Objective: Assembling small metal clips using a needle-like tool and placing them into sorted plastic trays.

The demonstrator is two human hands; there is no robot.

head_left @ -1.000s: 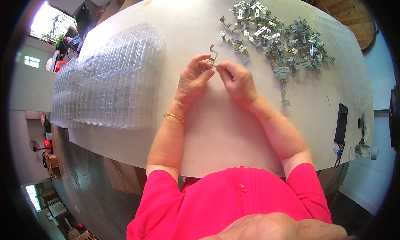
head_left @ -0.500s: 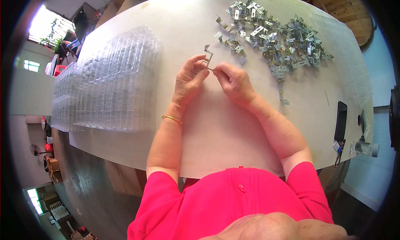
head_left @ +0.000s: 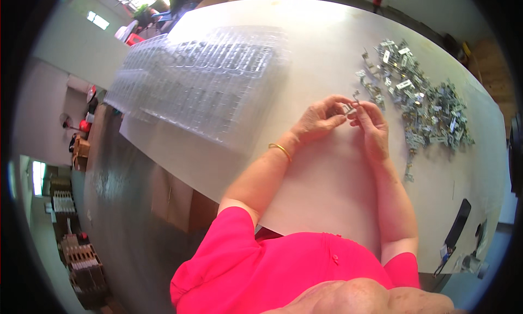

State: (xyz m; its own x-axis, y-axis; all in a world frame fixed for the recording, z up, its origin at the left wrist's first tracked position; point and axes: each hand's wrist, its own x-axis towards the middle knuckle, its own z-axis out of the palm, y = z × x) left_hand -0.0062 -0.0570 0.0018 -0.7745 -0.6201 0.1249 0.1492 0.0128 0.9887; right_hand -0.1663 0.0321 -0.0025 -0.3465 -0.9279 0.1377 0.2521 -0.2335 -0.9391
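A small bent metal bracket [head_left: 349, 109] is held between my two hands above the table. My left hand [head_left: 320, 119] comes in from the left with its fingertips and thumb closed on the bracket's lower part. From the other side my right hand [head_left: 373, 133] pinches the same piece near its upper end. Fingers cover much of the bracket, so its full shape is hidden. Just beyond my hands lies a big loose heap of similar metal brackets [head_left: 422, 104], several of them straggling off its near and left edges.
Clear plastic trays [head_left: 218, 93], stacked and holding rows of small parts, stand on the left of the white table [head_left: 310, 205]. At the right are a black phone [head_left: 457, 222], a thin metal pin [head_left: 453, 189] and a clear jar [head_left: 475, 265].
My view has turned, so the table and trays sit differently in the picture. The right hand has moved from the bracket's low end up to its upper part, and the bracket has tilted.
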